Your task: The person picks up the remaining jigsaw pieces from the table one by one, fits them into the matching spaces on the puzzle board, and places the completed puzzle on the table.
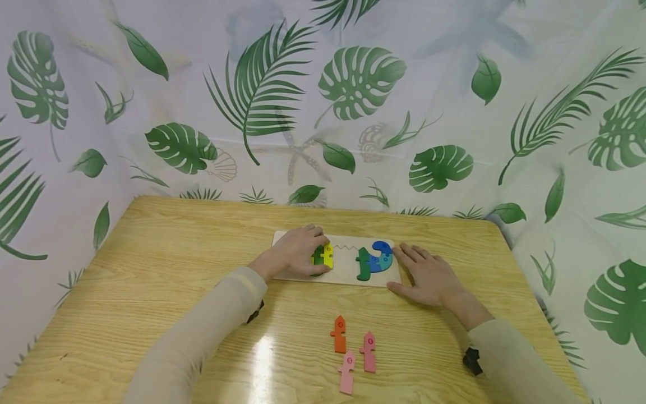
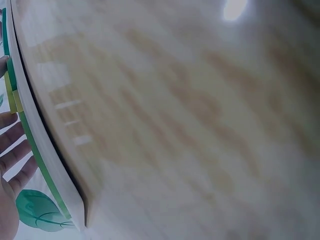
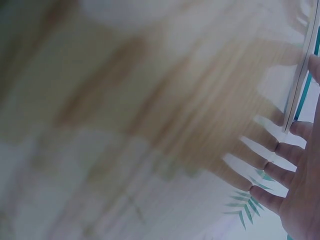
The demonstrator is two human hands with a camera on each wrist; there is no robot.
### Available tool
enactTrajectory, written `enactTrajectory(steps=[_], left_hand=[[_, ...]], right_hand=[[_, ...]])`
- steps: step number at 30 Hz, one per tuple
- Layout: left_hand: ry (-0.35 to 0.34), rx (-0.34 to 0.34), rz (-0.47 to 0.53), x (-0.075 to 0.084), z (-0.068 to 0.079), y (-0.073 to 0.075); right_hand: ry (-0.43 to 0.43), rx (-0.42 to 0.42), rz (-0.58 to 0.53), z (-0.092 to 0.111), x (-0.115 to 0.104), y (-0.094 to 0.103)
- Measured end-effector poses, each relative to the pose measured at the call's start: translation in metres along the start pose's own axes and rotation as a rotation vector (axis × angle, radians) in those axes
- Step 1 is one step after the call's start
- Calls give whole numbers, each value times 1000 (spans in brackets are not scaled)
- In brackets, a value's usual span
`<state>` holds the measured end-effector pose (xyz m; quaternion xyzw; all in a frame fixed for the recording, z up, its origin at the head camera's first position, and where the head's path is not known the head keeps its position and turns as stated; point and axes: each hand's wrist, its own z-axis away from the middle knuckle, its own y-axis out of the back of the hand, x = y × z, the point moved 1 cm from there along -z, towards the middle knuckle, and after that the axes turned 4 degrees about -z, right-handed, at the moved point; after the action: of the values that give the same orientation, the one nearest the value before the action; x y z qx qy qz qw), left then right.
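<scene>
A pale wooden puzzle board (image 1: 345, 261) lies flat toward the back of the table. My left hand (image 1: 301, 251) reaches over its left part, thumb and fingertips pinching a yellow puzzle piece (image 1: 328, 256) at its two ends. Just left of that, a dark green piece (image 1: 318, 255) shows partly under the hand. Toward the board's right end sit a green piece (image 1: 364, 264) and joined blue pieces (image 1: 382, 257) forming a curled tail. Spread out flat, my right hand (image 1: 431, 275) rests at the board's right edge, fingertips and thumb right at the rim.
Nearer on the wooden table (image 1: 227, 348) lie three loose puzzle pieces: an orange one (image 1: 340, 335), a pink one (image 1: 369, 352) and a lighter pink one (image 1: 347, 372). A leaf-printed cloth (image 1: 303, 101) hangs behind and along both sides.
</scene>
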<state>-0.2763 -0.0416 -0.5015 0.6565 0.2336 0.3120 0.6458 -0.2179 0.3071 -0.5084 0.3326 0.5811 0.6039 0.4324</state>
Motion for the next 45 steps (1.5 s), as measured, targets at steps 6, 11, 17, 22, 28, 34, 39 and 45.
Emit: enactTrajectory(steps=[6,11,17,22,28,34,39,45], left_hand=[[-2,-4,-2,1,1,1],[-3,-6,-14,1,0,1],[-2,-1,-14,1,0,0],[1,-1,-19,2,-1,-1],[10,-6,-13,3,-1,0],[23,-25,-16,5,0,2],[32,-32,-14,6,0,3],[41,-31,-18,6,-1,2]], right_hand=[[2,5,2,0,0,-1],[5,13,4,1,0,0],[8,17,1,0,0,-1],[7,17,-1,0,0,-1],[3,8,2,0,1,0],[4,-2,8,-1,2,-2],[1,-2,1,-1,2,-3],[0,5,-8,-1,2,-3]])
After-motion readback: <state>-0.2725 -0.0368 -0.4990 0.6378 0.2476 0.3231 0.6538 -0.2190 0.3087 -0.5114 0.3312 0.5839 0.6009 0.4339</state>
